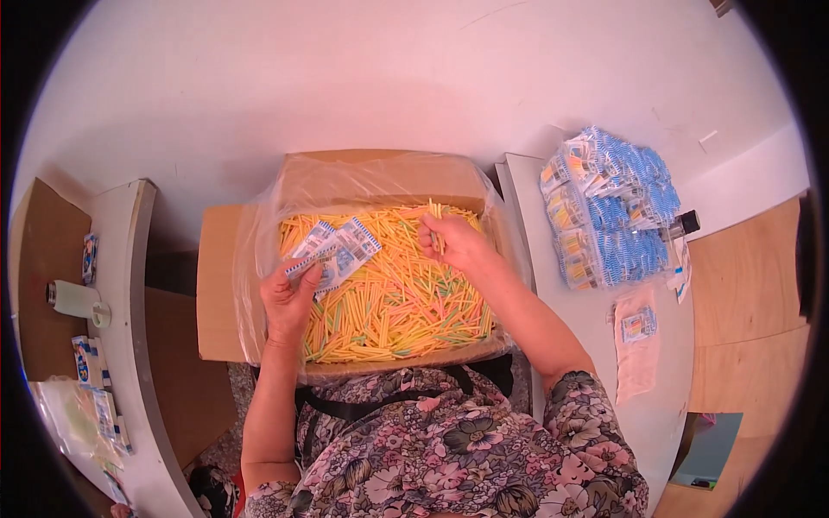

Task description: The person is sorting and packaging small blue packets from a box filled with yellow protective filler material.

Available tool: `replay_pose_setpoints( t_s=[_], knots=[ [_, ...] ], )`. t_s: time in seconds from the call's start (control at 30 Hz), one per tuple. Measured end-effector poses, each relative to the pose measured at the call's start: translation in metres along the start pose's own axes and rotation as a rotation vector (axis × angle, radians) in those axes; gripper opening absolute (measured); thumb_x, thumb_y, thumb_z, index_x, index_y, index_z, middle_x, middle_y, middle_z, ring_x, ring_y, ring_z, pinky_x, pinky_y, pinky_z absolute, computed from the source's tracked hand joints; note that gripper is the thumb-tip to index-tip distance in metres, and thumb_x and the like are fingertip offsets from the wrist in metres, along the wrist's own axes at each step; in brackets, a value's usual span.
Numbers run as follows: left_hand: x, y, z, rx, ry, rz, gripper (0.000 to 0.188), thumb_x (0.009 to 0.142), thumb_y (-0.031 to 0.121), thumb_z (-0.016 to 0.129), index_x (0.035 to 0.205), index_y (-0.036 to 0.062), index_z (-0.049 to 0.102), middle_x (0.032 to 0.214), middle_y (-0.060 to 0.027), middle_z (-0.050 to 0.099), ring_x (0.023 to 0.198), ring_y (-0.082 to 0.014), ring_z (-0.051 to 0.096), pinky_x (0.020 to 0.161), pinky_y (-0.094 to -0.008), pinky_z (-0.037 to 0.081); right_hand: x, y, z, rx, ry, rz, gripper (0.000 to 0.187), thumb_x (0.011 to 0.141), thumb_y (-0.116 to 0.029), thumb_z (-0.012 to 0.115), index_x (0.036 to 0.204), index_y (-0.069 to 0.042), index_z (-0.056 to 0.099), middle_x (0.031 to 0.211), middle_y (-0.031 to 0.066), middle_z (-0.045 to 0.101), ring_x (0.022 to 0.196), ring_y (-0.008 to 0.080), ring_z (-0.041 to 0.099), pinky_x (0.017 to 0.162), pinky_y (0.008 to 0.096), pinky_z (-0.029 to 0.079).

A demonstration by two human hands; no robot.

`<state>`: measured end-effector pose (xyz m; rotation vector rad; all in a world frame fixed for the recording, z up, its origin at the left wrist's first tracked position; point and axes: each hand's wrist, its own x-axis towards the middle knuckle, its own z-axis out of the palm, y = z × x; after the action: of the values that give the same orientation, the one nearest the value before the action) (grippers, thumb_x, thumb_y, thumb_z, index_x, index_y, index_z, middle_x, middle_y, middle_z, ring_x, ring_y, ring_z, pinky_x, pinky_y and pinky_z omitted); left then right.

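In front of me stands an open cardboard box [229,285] lined with clear plastic film. Loose thin sticks [397,302] in yellow, orange, pink and green fill it. My left hand [291,298] is closed on several small flat blue-and-white packets [350,250], fanned out above the left part of the pile. Over the far right part of the box, my right hand [455,242] pinches a small bunch of yellowish sticks [435,210], held roughly upright. Its fingers are partly hidden by the back of the hand. The two hands are apart.
On the white table to my right are stacked blue-and-white packets [613,207], a black-capped container [686,223] and a pink cloth [635,367] with one packet on it. The left shelf [129,285] holds a white bottle [73,300], small packs and a clear bag.
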<state>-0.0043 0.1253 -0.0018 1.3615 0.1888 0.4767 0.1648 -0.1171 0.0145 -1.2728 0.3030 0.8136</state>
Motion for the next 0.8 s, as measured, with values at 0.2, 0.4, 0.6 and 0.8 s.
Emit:
replay_pose_setpoints(
  t_s=[0.2,0.4,0.6,0.8],
  knots=[
    [0.001,0.001,-0.001,0.047,-0.035,0.007,0.015,0.086,0.000,0.065,0.100,-0.0024,0.064,0.093,-0.0035,0.066,0.085,-0.0102,0.060,0.076,-0.0249,0.051,0.034,-0.007,0.010,0.167,0.022,0.020,0.016,0.094,-0.021,0.055,0.089,-0.006,0.055,0.071,0.0043,0.054,0.059,0.0163,0.053,0.053,0.0315,0.050],
    [-0.010,0.042,0.021,-0.002,-0.223,-0.236,0.016,0.087,0.003,0.063,0.102,-0.0008,0.064,0.093,-0.0026,0.064,0.086,-0.0092,0.061,0.076,-0.0260,0.052,-0.034,0.015,0.032,0.139,-0.260,-0.322,0.022,0.095,-0.026,0.053,0.093,-0.004,0.055,0.082,0.0074,0.060,0.077,0.0209,0.061,0.073,0.0363,0.052],
    [-0.019,0.054,0.089,0.143,-0.574,-0.182,0.021,0.081,0.003,0.067,0.102,0.0011,0.065,0.109,-0.0061,0.058,0.096,-0.0151,0.058,0.082,-0.0280,0.047,-0.086,0.030,0.050,0.059,-0.343,-0.450,0.036,0.098,-0.032,0.048,0.110,0.001,0.052,0.105,0.0165,0.061,0.099,0.0199,0.058,0.086,0.0349,0.048],
    [-0.038,0.015,0.105,0.126,-0.675,0.043,0.029,0.079,0.001,0.069,0.107,0.0022,0.061,0.096,-0.0012,0.065,0.090,-0.0093,0.059,0.079,-0.0271,0.048,-0.100,0.051,0.034,-0.079,-0.320,-0.510,0.038,0.097,-0.032,0.050,0.109,0.003,0.053,0.109,0.0134,0.060,0.105,0.0188,0.054,0.093,0.0344,0.043]
  ],
)
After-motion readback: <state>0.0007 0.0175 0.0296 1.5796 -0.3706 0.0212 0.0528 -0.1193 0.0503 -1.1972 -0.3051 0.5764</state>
